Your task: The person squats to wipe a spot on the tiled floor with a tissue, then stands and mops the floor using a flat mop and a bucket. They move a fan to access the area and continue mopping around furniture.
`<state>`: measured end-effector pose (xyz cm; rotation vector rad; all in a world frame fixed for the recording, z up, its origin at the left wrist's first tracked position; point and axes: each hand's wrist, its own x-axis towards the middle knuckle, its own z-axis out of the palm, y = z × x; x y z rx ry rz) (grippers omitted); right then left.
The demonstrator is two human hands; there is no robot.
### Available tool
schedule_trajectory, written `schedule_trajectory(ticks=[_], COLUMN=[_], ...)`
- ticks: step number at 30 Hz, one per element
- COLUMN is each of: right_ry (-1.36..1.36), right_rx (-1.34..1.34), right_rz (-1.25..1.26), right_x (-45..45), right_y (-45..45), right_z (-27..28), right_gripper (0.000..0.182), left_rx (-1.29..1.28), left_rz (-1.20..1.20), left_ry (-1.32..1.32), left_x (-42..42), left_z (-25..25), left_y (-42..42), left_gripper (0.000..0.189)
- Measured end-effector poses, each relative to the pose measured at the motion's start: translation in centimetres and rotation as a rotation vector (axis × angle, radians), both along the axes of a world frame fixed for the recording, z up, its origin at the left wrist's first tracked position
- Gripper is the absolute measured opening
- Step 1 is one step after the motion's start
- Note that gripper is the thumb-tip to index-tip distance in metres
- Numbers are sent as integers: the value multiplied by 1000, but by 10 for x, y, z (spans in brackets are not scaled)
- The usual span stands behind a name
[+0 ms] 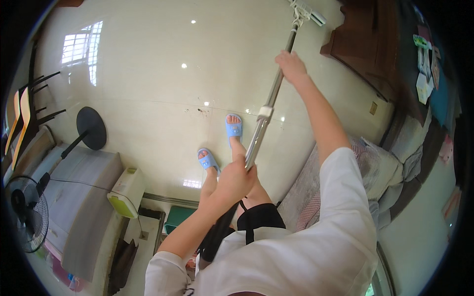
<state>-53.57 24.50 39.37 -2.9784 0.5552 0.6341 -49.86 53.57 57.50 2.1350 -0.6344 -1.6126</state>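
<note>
A long metal mop pole [274, 87] slants from my body up to the top of the view. My right hand [292, 66] grips its upper stretch, near the mop head. Lower down, in front of my thighs, my left hand [235, 181] is closed around the pole. A pale collar joint [265, 112] sits on the pole between both hands. At the far end the white and grey mop head [309, 14] lies close to the floor beside dark wooden furniture; its top is cut off by the frame edge.
Glossy tiles [148, 74] bear dark specks [200, 110] ahead of my blue slippers [234, 127]. At left stand a fan's round base [91, 128], a lidded bin [127, 192] and a green bin [179, 218]. A dark wooden cabinet [364, 48] and a covered sofa [307, 185] line the right.
</note>
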Motion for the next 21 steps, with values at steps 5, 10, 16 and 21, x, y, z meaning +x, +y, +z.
schedule_trajectory(ticks=[5,10,16,21], right_ry=[3,-31,-402,-415], right_rx=[-54,116,446,608], right_rz=[-115,-78,29,242], right_x=[-16,-15,-16,-11], right_y=[12,116,345,570], right_z=[-25,-13,-13,60], right_gripper=[18,14,14,9], left_rx=[27,33,209,731], left_rz=[-51,-42,-28,-189], left_ry=[-25,-63,-11,-55], left_x=[-6,4,28,10], left_z=[-5,12,78,175], left_y=[12,118,322,539], left_gripper=[24,24,23,28])
